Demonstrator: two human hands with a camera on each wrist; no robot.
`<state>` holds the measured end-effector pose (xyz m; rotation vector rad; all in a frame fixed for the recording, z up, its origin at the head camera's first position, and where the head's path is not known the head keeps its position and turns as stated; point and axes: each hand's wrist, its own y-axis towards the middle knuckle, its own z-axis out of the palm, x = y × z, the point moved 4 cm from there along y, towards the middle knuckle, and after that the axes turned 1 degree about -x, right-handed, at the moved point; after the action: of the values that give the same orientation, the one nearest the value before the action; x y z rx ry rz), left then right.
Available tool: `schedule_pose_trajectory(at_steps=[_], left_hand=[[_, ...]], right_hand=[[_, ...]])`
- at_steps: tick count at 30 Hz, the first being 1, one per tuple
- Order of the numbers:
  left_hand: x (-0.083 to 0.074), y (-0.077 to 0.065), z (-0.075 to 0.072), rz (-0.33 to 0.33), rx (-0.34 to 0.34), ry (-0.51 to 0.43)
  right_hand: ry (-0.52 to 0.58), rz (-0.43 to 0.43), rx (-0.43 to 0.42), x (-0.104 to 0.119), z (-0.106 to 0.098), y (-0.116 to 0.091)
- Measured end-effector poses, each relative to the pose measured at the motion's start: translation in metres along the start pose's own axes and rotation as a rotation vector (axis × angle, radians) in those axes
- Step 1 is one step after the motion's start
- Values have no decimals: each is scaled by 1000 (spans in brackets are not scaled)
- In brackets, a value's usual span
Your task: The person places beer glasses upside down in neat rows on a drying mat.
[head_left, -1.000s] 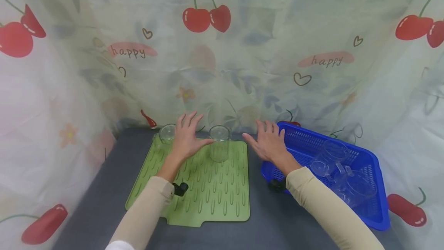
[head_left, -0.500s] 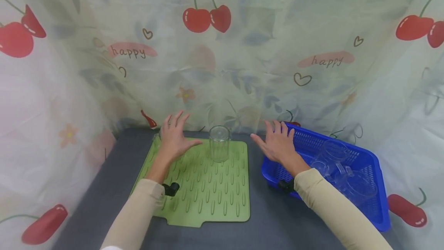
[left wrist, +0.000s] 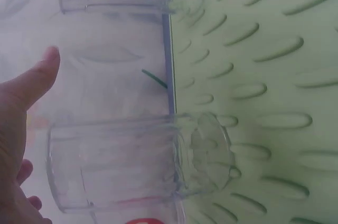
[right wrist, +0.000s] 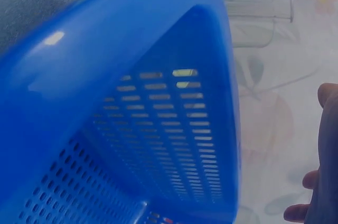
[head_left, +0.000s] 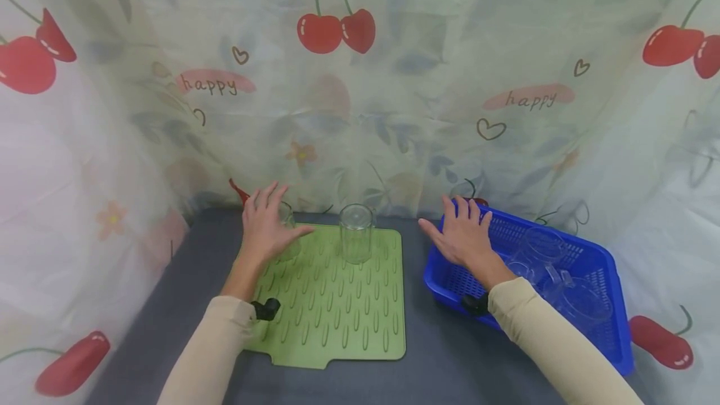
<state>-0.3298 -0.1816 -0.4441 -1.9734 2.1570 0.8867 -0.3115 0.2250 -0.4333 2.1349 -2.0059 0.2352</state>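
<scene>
Judging from the layout, careful handling of clear glass matters most here: at the left, good practice would be to keep the thumb wide until it is past the glass, then close gently around its side rather than knock the edge. The left hand [head_left: 263, 230] has its fingers spread and thumb held well out; it holds nothing, and the left wrist view shows the thumb apart from the left glass [left wrist: 119, 163]. That glass stands upright on the far part of the green mat [head_left: 337, 324], partly hidden behind the hand in the head view; which end is up I cannot tell. Just to its right on the mat stands a second glass [head_left: 356, 239], apart from the first, and keeping that gap should prevent clinking. Further right, beyond a strip of grey table [head_left: 439, 361], the right hand [head_left: 464, 239] is also wide, fingers fanned, holding nothing, raised above the left end of the blue basket [head_left: 620, 317] with no contact visible. Inside the basket, toward the right, lie clear mugs [head_left: 585, 299] close together; lifting one straight up by its handle, clear of its neighbour and the rim, would probably be safest.
</scene>
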Motion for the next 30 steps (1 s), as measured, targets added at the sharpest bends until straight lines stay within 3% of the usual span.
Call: schedule_pose_trajectory(at_steps=[13,25,30], left_hand=[[36,-9,-1,-69,23,-107],[56,-17,-3,-111,104,-159],[69,-23,0,-165,165,-137]], right_hand=[[-10,18,-30,-30,-9,-5],[-8,51,-18,-54,-17,-14],[-17,62,-16,-62,-21,-16]])
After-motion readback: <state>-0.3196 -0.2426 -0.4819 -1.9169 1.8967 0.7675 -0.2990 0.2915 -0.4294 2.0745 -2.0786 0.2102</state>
